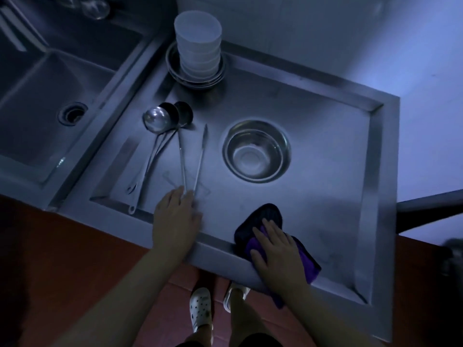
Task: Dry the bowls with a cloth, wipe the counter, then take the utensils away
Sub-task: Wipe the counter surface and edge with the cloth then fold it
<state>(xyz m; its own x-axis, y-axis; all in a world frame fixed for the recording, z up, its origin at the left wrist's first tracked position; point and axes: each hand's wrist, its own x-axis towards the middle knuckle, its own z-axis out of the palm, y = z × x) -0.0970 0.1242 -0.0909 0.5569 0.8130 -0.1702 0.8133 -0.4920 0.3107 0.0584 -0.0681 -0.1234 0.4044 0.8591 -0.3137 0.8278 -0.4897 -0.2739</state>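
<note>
The purple cloth (260,229) lies bunched on the front rim of the steel desk (325,186), draped partly over its edge. The right hand (274,251) presses flat on the cloth, fingers straight and spread. Left of the cloth, the left hand (176,216) rests on the desk with its fingers extended over the near end of the tongs (194,159); whether the fingers curl round the tongs cannot be told. The two hands are apart.

Behind the cloth, in the middle of the desk, stands a steel bowl (256,151), upright and touched by neither hand. Left of that bowl the tongs point away from the person, and beyond them lie three ladles (160,126) side by side, cups overlapping and handles running back toward the front edge. Farther behind the cloth, at the back left corner of the desk, a stack of white bowls (199,43) sits in a stack of shallow steel dishes (195,76).

Far to the left of the cloth is a sink (45,101) with a round drain. Below the cloth are a reddish tiled floor (172,284) and the person's white clogs (200,309). The light is dim and bluish.
</note>
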